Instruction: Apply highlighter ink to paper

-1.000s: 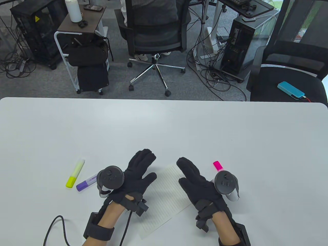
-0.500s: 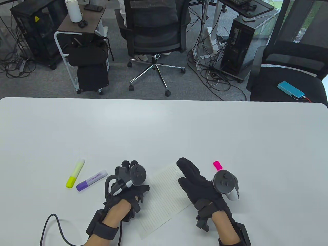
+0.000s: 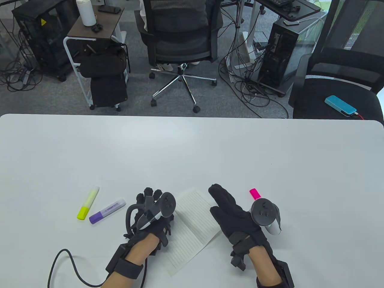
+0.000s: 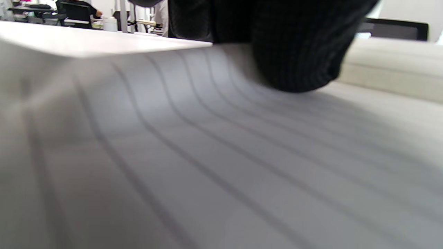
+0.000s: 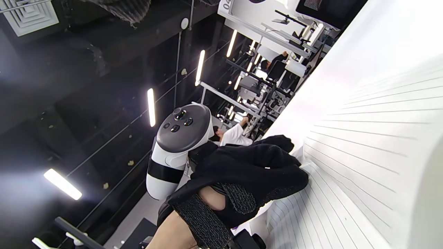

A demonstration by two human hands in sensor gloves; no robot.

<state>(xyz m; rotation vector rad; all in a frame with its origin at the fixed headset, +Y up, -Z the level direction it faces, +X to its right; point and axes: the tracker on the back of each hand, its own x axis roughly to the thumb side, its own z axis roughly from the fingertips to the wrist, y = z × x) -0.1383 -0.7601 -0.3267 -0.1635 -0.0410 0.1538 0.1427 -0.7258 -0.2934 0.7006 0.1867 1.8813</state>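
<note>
A lined sheet of paper [image 3: 195,217] lies at the table's near middle, between my hands. My left hand [image 3: 150,196] is turned on its side with fingers curled and grips the sheet's left edge, which is raised and bowed. The left wrist view shows the curved paper [image 4: 207,155] under a gloved fingertip [image 4: 294,58]. My right hand [image 3: 223,199] rests flat and open on the sheet's right part. A pink highlighter [image 3: 255,193] lies just beyond my right hand, partly hidden by the tracker. The right wrist view shows my left hand [image 5: 256,169] at the paper's edge [image 5: 363,148].
A yellow highlighter [image 3: 88,203] and a purple highlighter [image 3: 107,210] lie left of my left hand. A black cable [image 3: 64,264] runs from my left wrist over the table [image 3: 192,150]. Office chairs and computers stand beyond the far edge.
My left hand went from flat on the paper to turned on its side with fingers curled. The sheet's left edge has lifted and shifted. My right hand has barely moved.
</note>
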